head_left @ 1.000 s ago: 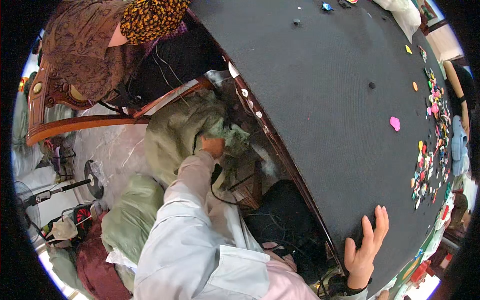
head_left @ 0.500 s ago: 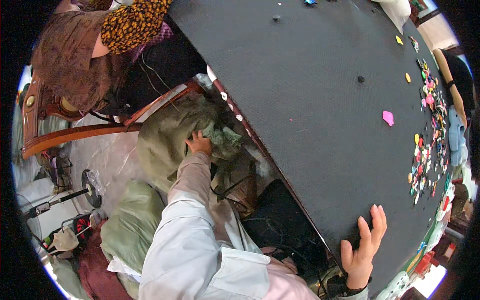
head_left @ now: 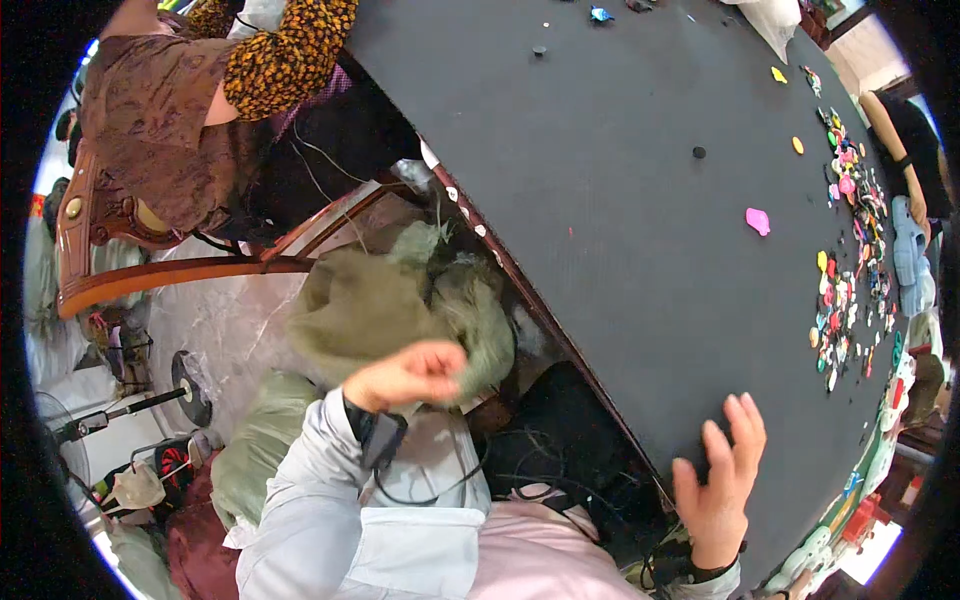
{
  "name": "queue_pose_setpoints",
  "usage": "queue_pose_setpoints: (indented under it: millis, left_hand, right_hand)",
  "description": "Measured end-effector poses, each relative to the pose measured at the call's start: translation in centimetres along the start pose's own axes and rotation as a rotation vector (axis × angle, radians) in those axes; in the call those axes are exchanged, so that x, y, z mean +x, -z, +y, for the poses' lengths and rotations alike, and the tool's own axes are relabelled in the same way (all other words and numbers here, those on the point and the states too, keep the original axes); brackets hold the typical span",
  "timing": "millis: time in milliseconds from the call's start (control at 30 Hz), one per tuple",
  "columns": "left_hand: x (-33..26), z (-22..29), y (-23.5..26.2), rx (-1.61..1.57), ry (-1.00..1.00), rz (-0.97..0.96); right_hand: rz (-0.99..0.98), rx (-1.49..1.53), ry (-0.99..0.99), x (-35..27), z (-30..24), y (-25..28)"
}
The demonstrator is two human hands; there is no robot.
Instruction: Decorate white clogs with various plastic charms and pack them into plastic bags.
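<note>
At lower centre-left I see a pale grey jacket (head_left: 290,510) with a squarish flap (head_left: 415,550), beside pink fabric (head_left: 545,560); a black wrist strap (head_left: 355,418) bears a dark boxy module (head_left: 383,440), with black cable (head_left: 415,502) below.

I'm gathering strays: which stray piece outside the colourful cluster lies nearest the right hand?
The bright pink piece, left of the colourful cluster; the black piece and orange piece lie farther from the right hand.

1 head fisheye looks down at the tabletop (head_left: 610,270).

Left fingers (head_left: 442,357) are blurred, the fan (head_left: 60,431) cut off.
</note>
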State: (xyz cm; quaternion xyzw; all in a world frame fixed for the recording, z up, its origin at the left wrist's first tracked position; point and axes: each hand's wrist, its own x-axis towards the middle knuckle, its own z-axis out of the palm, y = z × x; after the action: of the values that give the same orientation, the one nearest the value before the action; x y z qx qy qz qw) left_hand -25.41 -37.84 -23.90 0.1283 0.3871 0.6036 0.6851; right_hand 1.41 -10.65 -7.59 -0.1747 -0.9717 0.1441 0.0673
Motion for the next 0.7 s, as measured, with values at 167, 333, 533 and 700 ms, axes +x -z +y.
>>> queue_pose_setpoints:
  millis: [167,333,533,700]
  left_hand:
    - [-0.6,2.3,-8.4,-0.017,0.089,-0.367]
    - [0.5,6.8,-13.9,0.218,-0.302,-0.736]
    - [1.3,7.3,-17.4,0.306,-0.255,-1.000]
    - [0.1,5.7,-13.4,0.704,-0.004,-0.707]
  right_hand:
    - [-0.118,0.411,0.386,2.5,-3.6,-3.4]
    - [-0.217,0.449,0.420,5.7,-6.5,-6.6]
    - [-0.103,0.638,0.639,4.2,-5.2,-7.7]
    - [-0.124,0.436,0.623,2.6,-3.4,-4.1]
